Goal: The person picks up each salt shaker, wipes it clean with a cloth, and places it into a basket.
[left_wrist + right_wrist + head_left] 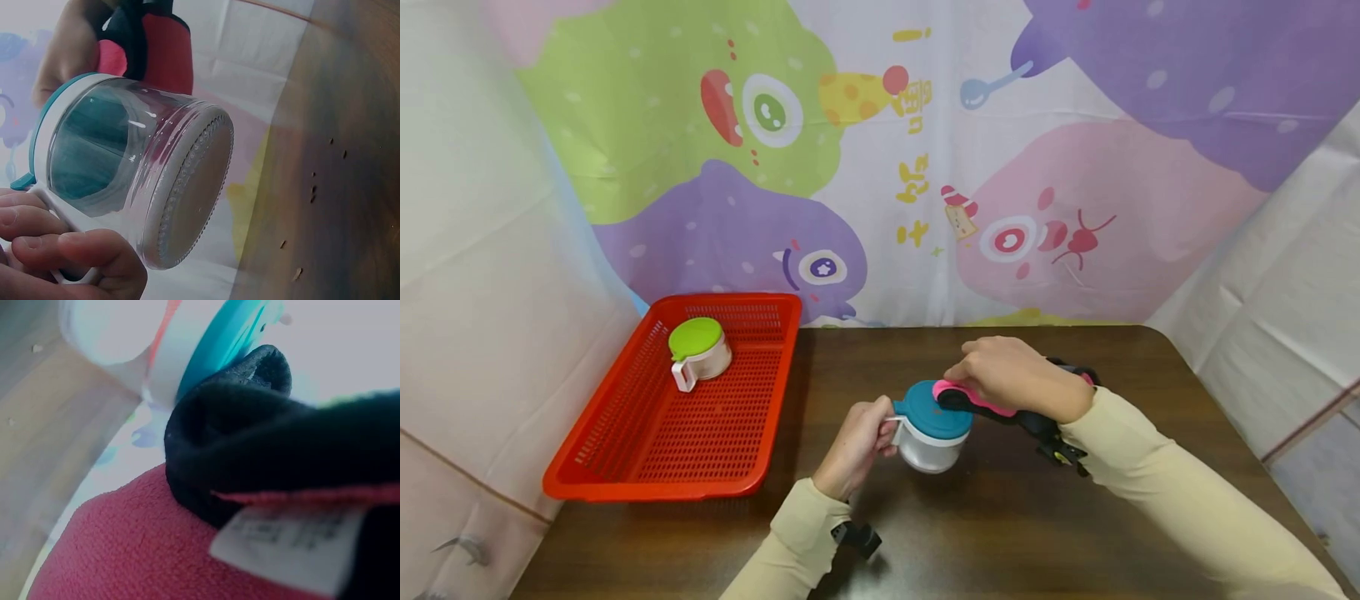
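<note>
A clear seasoning jar with a teal lid and white collar is held slightly tilted above the table. My left hand grips its white handle, fingers curled round it in the left wrist view. My right hand pinches a pink fleece cloth with black edging and touches the lid's right side with it. The cloth fills much of the right wrist view and carries a white tag; the right fingers are hidden there.
On the left stands a red plastic basket. Inside, near its back, sits a similar jar with a lime-green lid. Small brown crumbs lie on the dark wooden table. Patterned cloth hangs behind.
</note>
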Motion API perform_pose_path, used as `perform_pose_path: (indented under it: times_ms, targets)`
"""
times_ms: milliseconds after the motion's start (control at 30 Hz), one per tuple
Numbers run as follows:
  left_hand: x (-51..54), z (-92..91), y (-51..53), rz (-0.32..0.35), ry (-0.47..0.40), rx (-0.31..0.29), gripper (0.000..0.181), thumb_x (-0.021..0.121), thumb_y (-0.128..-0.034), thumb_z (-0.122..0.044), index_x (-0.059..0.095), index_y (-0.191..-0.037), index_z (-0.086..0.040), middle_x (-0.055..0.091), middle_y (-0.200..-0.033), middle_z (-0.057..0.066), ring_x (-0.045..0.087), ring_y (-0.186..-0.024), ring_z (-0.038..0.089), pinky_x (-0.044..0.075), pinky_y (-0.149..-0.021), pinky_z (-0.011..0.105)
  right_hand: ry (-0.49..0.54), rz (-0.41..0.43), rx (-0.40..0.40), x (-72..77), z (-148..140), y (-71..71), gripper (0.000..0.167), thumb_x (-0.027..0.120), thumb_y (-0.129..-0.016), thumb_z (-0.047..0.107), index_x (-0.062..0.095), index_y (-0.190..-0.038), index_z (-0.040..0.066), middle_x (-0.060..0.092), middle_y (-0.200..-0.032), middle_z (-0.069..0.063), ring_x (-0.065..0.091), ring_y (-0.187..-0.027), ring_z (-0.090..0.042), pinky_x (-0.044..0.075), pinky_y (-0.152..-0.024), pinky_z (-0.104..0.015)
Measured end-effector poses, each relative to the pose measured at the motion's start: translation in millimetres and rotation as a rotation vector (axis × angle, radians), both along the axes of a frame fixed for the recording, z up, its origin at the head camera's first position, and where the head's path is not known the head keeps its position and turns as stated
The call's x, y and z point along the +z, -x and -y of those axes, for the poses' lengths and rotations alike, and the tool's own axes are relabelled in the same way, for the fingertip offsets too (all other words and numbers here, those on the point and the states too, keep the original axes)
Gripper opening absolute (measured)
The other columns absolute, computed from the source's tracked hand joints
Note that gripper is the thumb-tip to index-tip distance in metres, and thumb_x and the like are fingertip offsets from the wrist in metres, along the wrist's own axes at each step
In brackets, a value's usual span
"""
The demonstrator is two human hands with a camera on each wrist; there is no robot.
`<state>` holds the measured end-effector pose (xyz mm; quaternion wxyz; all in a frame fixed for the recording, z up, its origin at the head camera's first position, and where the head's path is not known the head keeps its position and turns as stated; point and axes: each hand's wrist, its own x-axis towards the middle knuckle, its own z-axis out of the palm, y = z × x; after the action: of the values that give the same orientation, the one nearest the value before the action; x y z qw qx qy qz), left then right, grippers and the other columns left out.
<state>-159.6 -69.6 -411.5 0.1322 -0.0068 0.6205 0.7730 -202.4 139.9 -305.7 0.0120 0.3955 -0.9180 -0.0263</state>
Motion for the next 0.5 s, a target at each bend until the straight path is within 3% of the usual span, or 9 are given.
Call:
perform_pose_path:
  times_ms: [300,500]
  targets:
    - [-0.7,1.3,0.5,0.007,-0.003,-0.007,0.031,0.039,-0.0856,-0.010,0.037,-0.055,-0.011,0.033,-0.052,-0.004,0.030,-0.049,0.013,0.032,-0.052,0.025,0.085,0.012,-0.011,-5.9,-15,3.8,0.022,0.075,-0.081,0.018,0.077,-0.103,0.019,0.059,-0.071,0.002,0.049,-0.064,-0.010,0.038,-0.054,-0.020]
    - [0.2,2.3,1.0,0.003,-0.020,0.009,0.030,0.039,-0.0849,-0.010,0.037,-0.055,-0.010,0.033,-0.052,-0.004,0.029,-0.049,0.014,0.032,-0.052,0.026,0.132,0.000,-0.033,-2.3,-25,6.8,0.025,0.074,-0.082,0.015,0.075,-0.107,0.017,0.060,-0.073,0.001,0.048,-0.065,-0.011,0.039,-0.055,-0.021]
